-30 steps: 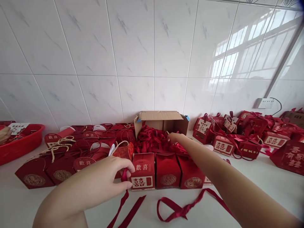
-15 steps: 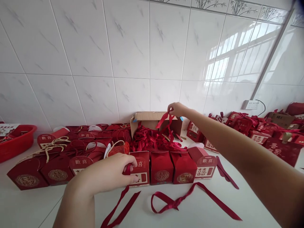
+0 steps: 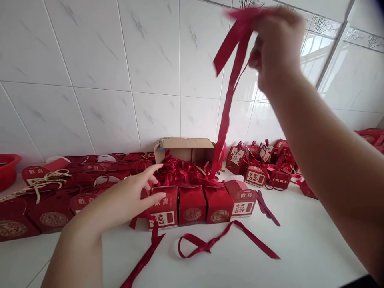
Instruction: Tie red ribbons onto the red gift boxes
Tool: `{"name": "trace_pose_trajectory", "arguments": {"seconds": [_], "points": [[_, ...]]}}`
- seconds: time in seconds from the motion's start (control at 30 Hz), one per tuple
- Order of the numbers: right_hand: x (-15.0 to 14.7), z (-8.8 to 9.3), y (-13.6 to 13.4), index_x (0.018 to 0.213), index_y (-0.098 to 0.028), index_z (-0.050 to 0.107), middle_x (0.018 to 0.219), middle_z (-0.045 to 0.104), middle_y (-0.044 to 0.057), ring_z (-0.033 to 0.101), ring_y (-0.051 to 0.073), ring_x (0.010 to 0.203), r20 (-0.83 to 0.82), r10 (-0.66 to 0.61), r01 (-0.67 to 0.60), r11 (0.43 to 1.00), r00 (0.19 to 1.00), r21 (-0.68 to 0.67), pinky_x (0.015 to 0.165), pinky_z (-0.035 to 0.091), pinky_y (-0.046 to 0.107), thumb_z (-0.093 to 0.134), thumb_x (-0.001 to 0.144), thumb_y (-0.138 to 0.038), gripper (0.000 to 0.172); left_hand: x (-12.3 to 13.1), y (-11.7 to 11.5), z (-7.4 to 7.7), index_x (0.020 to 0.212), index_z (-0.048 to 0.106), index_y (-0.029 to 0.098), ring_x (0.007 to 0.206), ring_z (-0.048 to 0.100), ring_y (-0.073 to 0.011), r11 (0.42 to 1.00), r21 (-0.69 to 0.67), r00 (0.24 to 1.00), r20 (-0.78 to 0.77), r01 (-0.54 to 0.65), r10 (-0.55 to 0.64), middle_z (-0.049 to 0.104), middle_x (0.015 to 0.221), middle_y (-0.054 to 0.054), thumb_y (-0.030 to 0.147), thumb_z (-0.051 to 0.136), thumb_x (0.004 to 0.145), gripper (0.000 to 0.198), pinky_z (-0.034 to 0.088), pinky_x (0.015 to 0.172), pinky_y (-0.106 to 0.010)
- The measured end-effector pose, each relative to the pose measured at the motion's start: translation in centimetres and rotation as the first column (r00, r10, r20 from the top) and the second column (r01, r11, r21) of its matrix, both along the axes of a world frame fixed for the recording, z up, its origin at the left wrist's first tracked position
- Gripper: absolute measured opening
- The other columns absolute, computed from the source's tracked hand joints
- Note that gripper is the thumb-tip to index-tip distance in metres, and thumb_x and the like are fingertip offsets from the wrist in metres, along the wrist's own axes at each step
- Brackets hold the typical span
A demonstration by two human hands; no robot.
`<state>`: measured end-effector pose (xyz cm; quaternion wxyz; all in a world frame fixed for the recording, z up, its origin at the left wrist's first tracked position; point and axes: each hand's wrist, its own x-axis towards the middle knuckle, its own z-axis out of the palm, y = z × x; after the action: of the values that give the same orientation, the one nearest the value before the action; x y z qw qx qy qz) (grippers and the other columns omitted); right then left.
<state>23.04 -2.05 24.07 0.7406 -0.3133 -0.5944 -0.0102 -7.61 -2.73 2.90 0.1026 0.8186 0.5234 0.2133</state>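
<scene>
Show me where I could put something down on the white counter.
Two bare patches of white countertop: one at right, between the dark red strips and the right forearm; one in front of the looped red ribbon. It's crowded at left, where red gift boxes pack together, and inside the cardboard box, heaped with ribbons.

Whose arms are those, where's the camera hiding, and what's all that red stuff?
No machine here, just a person's two bare hands! The camera sits on their head, looking forward and down, so you see what they see. The right hand, raised up high and a bit blurry, holds red ribbon that dangles down. The left hand is open near the little red boxes. Behind those, a cardboard box has a ribbon pile at its opening. A loose ribbon lies on the white surface in front.
</scene>
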Motion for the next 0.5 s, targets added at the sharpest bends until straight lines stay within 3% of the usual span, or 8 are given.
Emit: {"name": "trace_pose_trajectory", "arguments": {"seconds": [0.1,0.17,0.23,0.3,0.37,0.5], "points": [[-0.3,0.2,-2.2,0.053,-0.021,0.035,0.041,0.023,-0.01,0.024,0.002,0.036,0.008,0.101,-0.101,0.995,0.995,-0.008,0.042,0.017,0.024,0.049,0.082,-0.007,0.035,0.5,-0.7,0.8,0.145,0.019,0.041,0.099,0.062,-0.0285,1.0,0.009,0.999,0.051,0.018,-0.019,0.062,0.117,-0.008,0.059,0.057,0.077,0.08,0.051,0.073,-0.036],[-1.1,-1.1,-3.2,0.051,-0.021,0.037,0.042,0.027,-0.01,0.026,0.002,0.037,0.114,0.139,-0.133,0.989,0.984,-0.06,0.041,0.019,0.024,0.054,0.079,-0.007,0.035,1.3,-1.5,1.2,0.144,0.021,0.04,0.106,0.059,-0.0287,0.995,0.056,0.978,0.184,0.088,-0.097,0.059,0.124,-0.007,0.055,0.06,0.077,0.079,0.052,0.076,-0.035],[-2.3,-3.3,-4.2,0.053,-0.019,0.046,0.045,0.039,-0.009,0.033,0.004,0.039,0.261,0.173,-0.14,0.98,0.95,-0.142,0.039,0.023,0.023,0.06,0.074,-0.009,0.026,2.5,-2.4,1.5,0.141,0.029,0.037,0.107,0.059,-0.0279,0.979,0.087,0.914,0.351,0.183,-0.202,0.057,0.126,-0.008,0.05,0.06,0.08,0.07,0.052,0.079,-0.035],[-3.7,-6.1,-5.0,0.062,-0.016,0.06,0.05,0.049,-0.005,0.039,0.006,0.042,0.381,0.187,-0.07,0.951,0.905,-0.302,0.038,0.025,0.022,0.062,0.072,-0.011,0.011,3.7,-3.2,1.6,0.138,0.035,0.035,0.107,0.06,-0.0265,0.961,0.096,0.825,0.496,0.258,-0.271,0.057,0.126,-0.008,0.046,0.06,0.082,0.063,0.053,0.08,-0.034],[-4.9,-9.0,-5.5,0.072,-0.017,0.067,0.048,0.048,-0.005,0.04,0.007,0.043,0.494,0.217,0.04,0.888,0.842,-0.458,0.039,0.027,0.022,0.061,0.072,-0.013,0.007,4.7,-3.7,1.5,0.136,0.037,0.035,0.106,0.061,-0.0248,0.955,0.086,0.766,0.578,0.285,-0.281,0.057,0.125,-0.007,0.043,0.061,0.082,0.06,0.054,0.08,-0.033],[-6.2,-14.1,-5.0,0.074,-0.018,0.066,0.057,0.057,-0.002,0.047,0.009,0.05,0.582,0.406,-0.022,0.832,0.705,-0.554,0.047,0.034,0.023,0.055,0.072,-0.011,0.013,5.5,-3.4,1.2,0.124,0.053,0.031,0.096,0.064,-0.022,0.956,0.008,0.777,0.58,0.294,-0.244,0.067,0.104,-0.004,0.038,0.06,0.084,0.041,0.054,0.076,-0.029]]}}
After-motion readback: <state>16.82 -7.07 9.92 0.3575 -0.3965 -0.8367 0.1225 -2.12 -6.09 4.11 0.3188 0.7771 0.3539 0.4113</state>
